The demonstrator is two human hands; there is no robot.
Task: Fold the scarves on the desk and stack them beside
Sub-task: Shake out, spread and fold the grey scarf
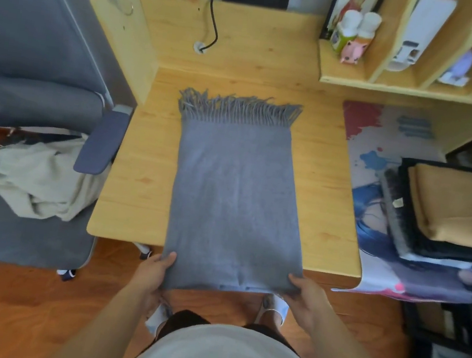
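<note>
Scarf, grey (234, 196), fringed: lies flat on the wooden surface (135, 183), its near end hanging past the front edge toward the person. Near corners held, one per hand. Left hand (153, 273) pinches the near left corner, thumb on top of the cloth, fingers curled beneath. Right hand (305, 296) pinches the near right corner the same way. Both hands sit level with each other and equally close to the cloth; neither has the advantage.

Long axis: runs straight away from the person, near hem at the fingers, fringe (238, 108) at the far end, spread toward the back of the surface. Judged next move: carry the near hem forward along this axis onto the far end, both hands travelling together to keep the edges square.

Stack of folded scarves (446, 212): to the right, on a printed mat (382, 156), well apart from the grey scarf; a tan one on top, dark ones below. Likely destination for the finished fold.

Further items: cream cloth (33, 179) heaped on the grey chair (31, 85) to the left; black cable (212, 19) at the back of the surface; bottles (356, 29) on the shelf unit far right.

Hidden or unclear: fingers under the cloth are not visible; how many layers the grey scarf already has cannot be told; the stack is cut off at the right edge of the view.
</note>
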